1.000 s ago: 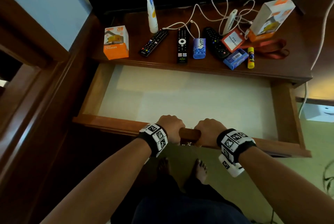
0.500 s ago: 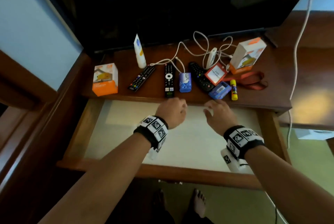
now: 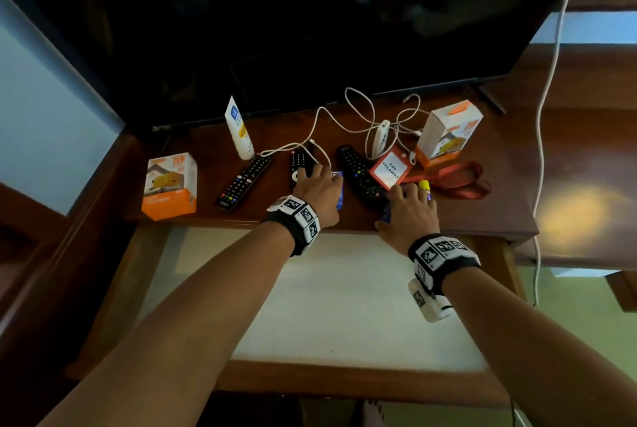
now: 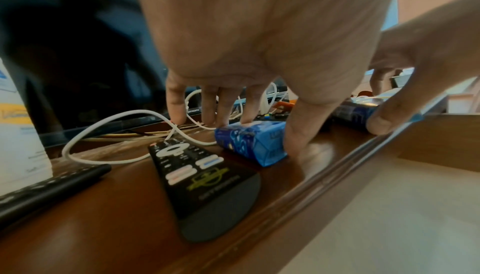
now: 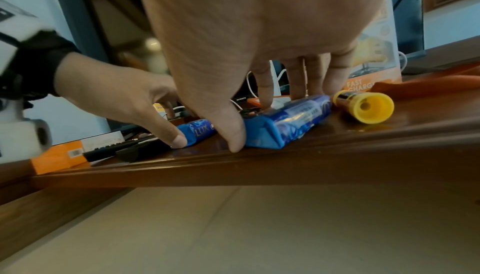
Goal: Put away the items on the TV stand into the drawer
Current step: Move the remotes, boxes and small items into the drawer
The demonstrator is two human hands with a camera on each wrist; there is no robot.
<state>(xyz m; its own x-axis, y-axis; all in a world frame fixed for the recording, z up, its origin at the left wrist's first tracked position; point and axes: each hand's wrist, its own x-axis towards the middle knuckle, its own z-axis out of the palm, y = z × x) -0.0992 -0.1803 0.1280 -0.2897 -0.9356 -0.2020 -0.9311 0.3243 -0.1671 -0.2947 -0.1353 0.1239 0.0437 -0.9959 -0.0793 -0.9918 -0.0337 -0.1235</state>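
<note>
The wooden TV stand [image 3: 482, 216] carries several items above the pulled-out drawer [image 3: 344, 382], whose pale lining is bare. My left hand [image 3: 320, 185] [image 4: 270, 133] pinches a light blue soap pack [image 4: 249, 141] [image 3: 340, 194], fingers on its far end and thumb on its near side. My right hand [image 3: 408, 206] [image 5: 267, 118] grips a darker blue pack [image 5: 291, 122] [image 3: 386, 217] near the stand's front edge, thumb at the near end. Both packs still lie on the stand.
Three black remotes [image 3: 244, 182] [image 3: 299, 163] [image 3: 358, 175], a white tube [image 3: 238, 130], two orange-white boxes [image 3: 170, 185] [image 3: 448, 130], a badge [image 3: 389, 168] on a red lanyard [image 3: 458, 180], a yellow-capped glue stick [image 5: 363, 107] and a white cable [image 3: 358, 116] crowd the stand below the TV [image 3: 310, 30].
Both hands left the drawer's front handle, passed over the drawer and now sit on the two blue packs on the stand. The view has tilted up toward the TV.
</note>
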